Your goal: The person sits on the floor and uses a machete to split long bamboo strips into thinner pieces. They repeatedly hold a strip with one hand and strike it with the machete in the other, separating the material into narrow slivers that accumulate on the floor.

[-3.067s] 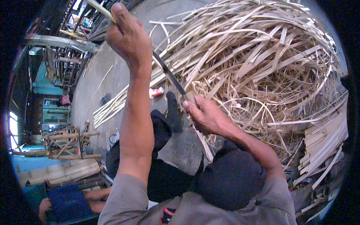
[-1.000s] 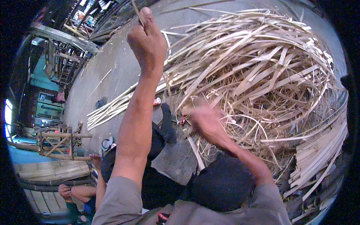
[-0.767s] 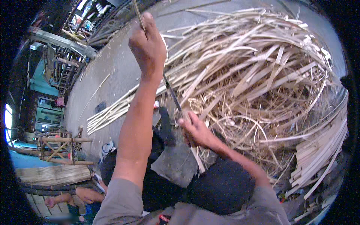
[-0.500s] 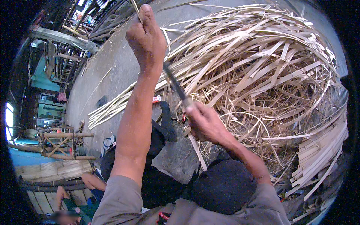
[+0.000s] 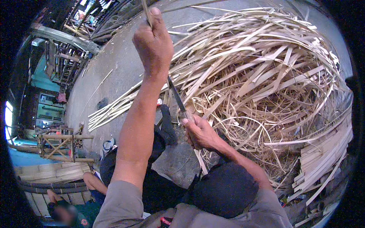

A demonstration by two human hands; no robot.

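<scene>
Since half a second ago, little has shifted: the left hand (image 5: 154, 43) stays raised at arm's length and the right hand (image 5: 199, 133) stays low by the knees, with the knife (image 5: 176, 99) slanting between them as before.

Far to the left of the left hand, a small wooden frame (image 5: 61, 146) stands on the ground, and another person (image 5: 80, 193) sits low below it, only partly in view. Nearer that hand, a loose bundle of long strips (image 5: 110, 112) lies flat on the concrete floor (image 5: 114, 64).

The left hand is closed in a fist around a thin bamboo strip (image 5: 145, 11), which runs up out of its top. Below it and slightly to its right, the knife blade slopes down toward the right hand. The right hand is closed around the knife's handle, thumb on top, just above a grey cloth (image 5: 176, 161) spread over the lap.

Right of both hands, a big tangled heap of pale bamboo strips (image 5: 262, 79) fills the ground. Further right and lower, flat slats (image 5: 323, 159) lie stacked side by side.
</scene>
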